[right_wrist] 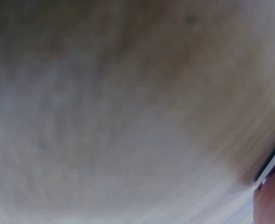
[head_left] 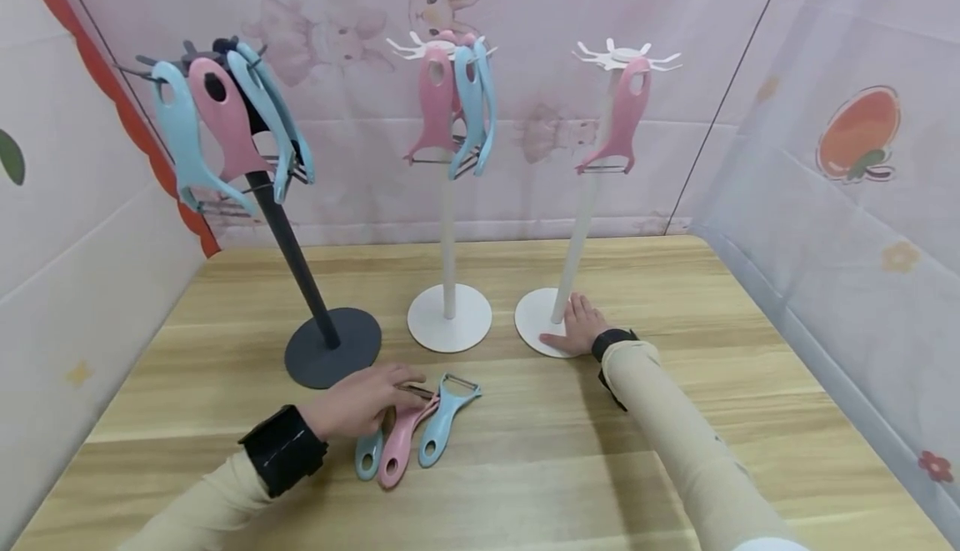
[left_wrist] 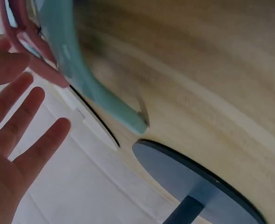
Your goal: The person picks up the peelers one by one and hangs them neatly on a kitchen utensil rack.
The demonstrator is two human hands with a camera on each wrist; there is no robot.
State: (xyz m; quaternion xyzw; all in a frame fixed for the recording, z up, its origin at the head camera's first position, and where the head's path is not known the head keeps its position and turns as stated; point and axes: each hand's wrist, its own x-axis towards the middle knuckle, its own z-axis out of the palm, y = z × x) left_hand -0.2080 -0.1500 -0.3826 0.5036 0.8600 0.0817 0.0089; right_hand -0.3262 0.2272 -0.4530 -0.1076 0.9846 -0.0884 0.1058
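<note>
My left hand (head_left: 363, 401) hovers low over peelers on the table, its fingers extended and spread in the left wrist view. Its fingertips are at the head of a pink peeler (head_left: 399, 447); whether they touch it I cannot tell. Partly under the hand lies a blue peeler (head_left: 372, 443), with its head hidden in the head view. Another blue peeler (head_left: 441, 430) lies just to the right. My right hand (head_left: 583, 330) rests with straight fingers on the round base (head_left: 536, 318) of the right white stand, beside its pole. The right wrist view is mostly blurred.
A dark grey stand (head_left: 292, 255) at left carries several blue and pink peelers. The middle white stand (head_left: 448, 242) holds pink and blue peelers, and one pink peeler (head_left: 624, 117) hangs on the right stand. Fabric walls (head_left: 525, 192) enclose the wooden table (head_left: 517, 468).
</note>
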